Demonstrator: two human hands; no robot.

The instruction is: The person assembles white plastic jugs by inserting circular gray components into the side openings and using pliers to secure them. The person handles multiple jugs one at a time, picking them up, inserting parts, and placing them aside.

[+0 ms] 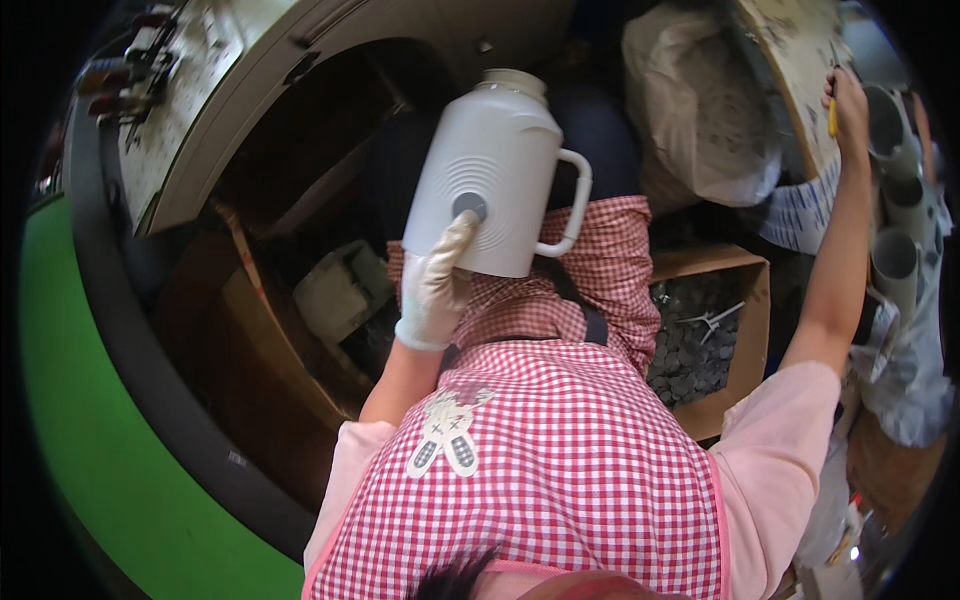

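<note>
A white plastic jug body [492,150] lies across my lap, its open neck pointing away from me and its side handle to the right. Concentric ridges ring a round grey disc [469,207] on its face. My left hand [441,280], in a white glove, grips the jug's near left part, with the thumb on the disc. Far off to the right, my bare right hand [850,105] is closed round a slim hand tool [833,112] with yellow and black on its handle and a pointed metal end. Its exact kind is too small to tell.
An open cardboard box [745,340] of grey discs stands right of my lap, a white forked piece [712,320] on top. Beyond it are a translucent plastic bag [700,110] and several white tubes [893,255]. Tools [130,85] lie on the far-left worktop; a green surface [90,430] runs along the left.
</note>
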